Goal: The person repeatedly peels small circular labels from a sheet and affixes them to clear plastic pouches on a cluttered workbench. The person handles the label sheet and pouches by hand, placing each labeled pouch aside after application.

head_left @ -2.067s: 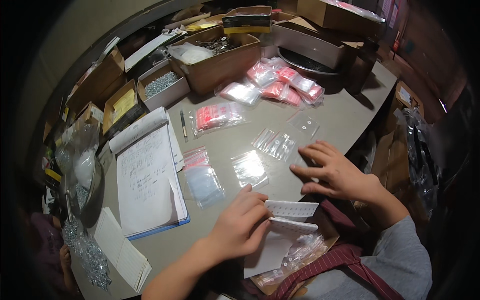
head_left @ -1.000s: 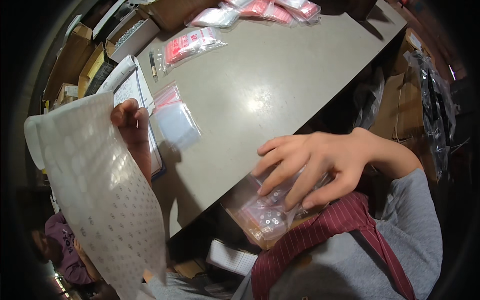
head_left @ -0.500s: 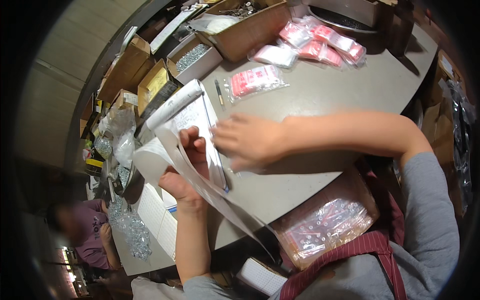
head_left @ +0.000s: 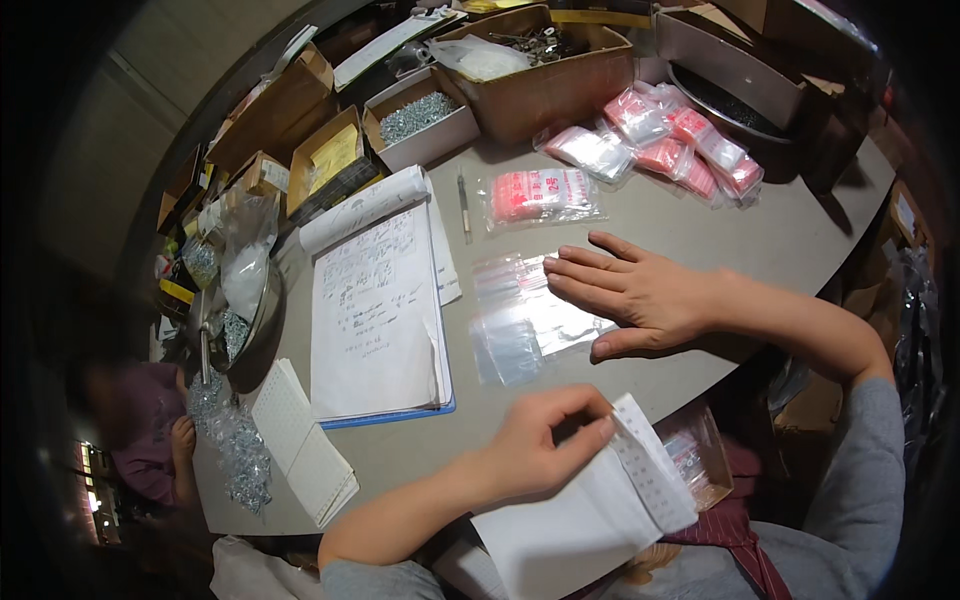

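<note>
Both hands shifted since half a second ago: my left hand [head_left: 530, 440] dropped from over the notepad [head_left: 375, 320] to the near edge of the desk [head_left: 240, 515], bringing the printed white sheet [head_left: 655, 470] with it. Right hand [head_left: 650, 300] slid off from beside the notepad, toward 3 o'clock.

Left: thumb and fingertips pinched on the sheet's edge; sheet hangs off toward 4 o'clock of that hand, folded strip uppermost. It now hides most of the box [head_left: 723, 468] on my lap, at about 3 o'clock from the left hand; small clear packets [head_left: 682, 450] just show inside.

Right: fingers spread apart, palm down, gripping nothing. Shiny clear bags [head_left: 568, 325] lie under the fingertips and toward 8–9 o'clock; contact or hover, can't tell. Pale bag stack [head_left: 508, 350] sits at their 8 o'clock side. Shiny ones weren't on the desk a second ago, so that's bags newly laid flat, and I read it as left hand busy with paper, right hand free for bags.

Unchanged: red-printed pack [head_left: 545, 195] at 10–11 o'clock from the right hand, pen [head_left: 463, 205] just beyond it toward 9.
</note>
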A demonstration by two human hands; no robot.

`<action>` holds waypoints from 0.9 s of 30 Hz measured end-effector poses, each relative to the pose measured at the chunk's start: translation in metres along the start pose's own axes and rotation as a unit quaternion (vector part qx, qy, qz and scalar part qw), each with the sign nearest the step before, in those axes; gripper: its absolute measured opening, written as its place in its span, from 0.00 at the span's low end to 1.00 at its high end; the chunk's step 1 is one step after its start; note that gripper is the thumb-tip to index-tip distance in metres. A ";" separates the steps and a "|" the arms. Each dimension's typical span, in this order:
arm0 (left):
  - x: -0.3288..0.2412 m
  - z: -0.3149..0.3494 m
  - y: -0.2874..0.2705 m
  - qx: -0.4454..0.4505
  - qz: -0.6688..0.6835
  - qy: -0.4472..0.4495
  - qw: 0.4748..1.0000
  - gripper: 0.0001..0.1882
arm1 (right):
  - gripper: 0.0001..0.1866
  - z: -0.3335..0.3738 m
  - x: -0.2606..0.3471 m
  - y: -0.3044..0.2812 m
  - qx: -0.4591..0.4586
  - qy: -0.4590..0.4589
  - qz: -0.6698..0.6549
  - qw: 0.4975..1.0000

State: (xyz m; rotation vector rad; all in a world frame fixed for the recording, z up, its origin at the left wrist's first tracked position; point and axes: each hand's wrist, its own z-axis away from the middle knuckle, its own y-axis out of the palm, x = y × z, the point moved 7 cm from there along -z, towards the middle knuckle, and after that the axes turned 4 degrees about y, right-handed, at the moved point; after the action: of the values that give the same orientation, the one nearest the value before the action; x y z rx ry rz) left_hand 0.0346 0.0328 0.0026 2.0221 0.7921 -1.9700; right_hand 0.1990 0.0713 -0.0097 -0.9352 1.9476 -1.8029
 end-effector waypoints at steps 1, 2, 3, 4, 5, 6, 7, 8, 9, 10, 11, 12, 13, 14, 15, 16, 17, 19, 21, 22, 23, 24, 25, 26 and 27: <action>0.006 0.002 -0.003 -0.026 0.023 -0.035 0.999 0.08 | 0.43 0.002 -0.001 -0.004 -0.008 -0.001 -0.022 1.000; 0.008 0.002 -0.006 -0.044 0.030 -0.031 0.998 0.09 | 0.42 0.007 0.001 -0.008 -0.012 -0.009 0.002 1.000; 0.011 0.003 -0.009 -0.062 0.037 -0.028 0.997 0.09 | 0.41 0.012 0.006 -0.013 -0.014 -0.017 0.026 0.999; 0.013 0.004 -0.011 -0.084 0.048 -0.025 0.995 0.09 | 0.40 0.016 0.013 -0.017 -0.013 -0.028 0.049 0.998; 0.014 0.003 -0.012 -0.061 0.021 -0.051 0.997 0.09 | 0.35 0.022 0.020 -0.009 0.052 0.002 -0.007 0.999; 0.012 0.000 -0.011 -0.062 0.011 -0.031 0.998 0.08 | 0.33 0.028 0.023 -0.011 0.016 0.023 -0.021 0.999; 0.008 -0.002 -0.012 -0.062 -0.005 -0.012 0.998 0.08 | 0.30 0.030 0.020 -0.014 0.000 0.027 -0.042 0.999; 0.005 -0.002 -0.013 -0.062 -0.020 0.006 0.998 0.08 | 0.27 0.031 0.016 -0.018 -0.015 0.031 -0.063 0.997; 0.003 -0.002 -0.013 -0.064 -0.032 0.018 0.997 0.08 | 0.25 0.032 0.010 -0.020 -0.010 0.041 -0.087 0.995; 0.003 -0.002 -0.013 -0.067 -0.044 0.029 0.996 0.08 | 0.22 0.032 0.002 -0.024 -0.004 0.050 -0.110 0.993; 0.002 -0.002 -0.013 -0.071 -0.055 0.041 0.995 0.08 | 0.20 0.031 -0.003 -0.028 0.002 0.059 -0.133 0.989; 0.000 -0.003 -0.013 -0.071 -0.061 0.050 0.994 0.08 | 0.19 0.027 -0.007 -0.034 -0.010 0.066 -0.130 0.989; 0.001 -0.003 -0.013 -0.072 -0.066 0.057 0.994 0.08 | 0.17 0.020 -0.008 -0.039 -0.020 0.074 -0.128 0.989; 0.000 -0.003 -0.013 -0.074 -0.072 0.062 0.993 0.08 | 0.16 0.011 -0.007 -0.042 -0.031 0.080 -0.128 0.988; 0.000 -0.001 -0.014 -0.079 -0.076 0.060 0.992 0.07 | 0.17 0.000 0.003 -0.044 -0.083 0.040 -0.129 0.987; -0.001 -0.002 -0.014 -0.080 -0.078 0.060 0.992 0.07 | 0.21 -0.008 0.010 -0.034 -0.083 0.013 -0.097 0.992; -0.002 -0.003 -0.014 -0.080 -0.081 0.062 0.992 0.07 | 0.25 -0.008 0.010 -0.014 -0.093 0.010 -0.036 0.995; 0.000 -0.003 -0.016 -0.078 -0.070 0.042 0.994 0.07 | 0.34 -0.012 0.004 0.000 -0.069 0.028 0.029 0.997; 0.000 -0.002 -0.017 -0.067 -0.073 0.034 0.994 0.07 | 0.34 -0.003 -0.005 -0.010 -0.052 0.071 0.029 0.996; -0.004 -0.002 -0.018 -0.061 -0.087 0.041 0.993 0.07 | 0.35 0.003 -0.009 -0.015 -0.046 0.083 0.039 0.995; -0.006 -0.002 -0.018 -0.057 -0.101 0.046 0.992 0.07 | 0.34 0.010 -0.005 -0.017 -0.042 0.067 0.017 0.997; -0.007 -0.002 -0.019 -0.062 -0.101 0.051 0.992 0.07 | 0.34 0.018 0.002 -0.020 -0.037 0.051 -0.005 0.998; -0.007 -0.002 -0.018 -0.063 -0.100 0.055 0.991 0.07 | 0.33 0.025 0.012 -0.024 -0.032 0.039 -0.068 0.996; -0.007 -0.002 -0.017 -0.064 -0.100 0.060 0.991 0.07 | 0.32 0.032 0.008 -0.026 -0.010 0.063 -0.071 0.995; -0.005 -0.001 -0.017 -0.063 -0.099 0.056 0.992 0.07 | 0.32 0.040 0.001 -0.027 0.011 0.087 -0.074 0.993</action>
State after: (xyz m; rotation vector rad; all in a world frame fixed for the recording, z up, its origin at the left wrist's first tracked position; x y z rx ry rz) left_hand 0.0277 0.0462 0.0114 2.0635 1.1528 -1.8635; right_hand 0.2302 0.0406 0.0112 -0.9676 2.0026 -2.0483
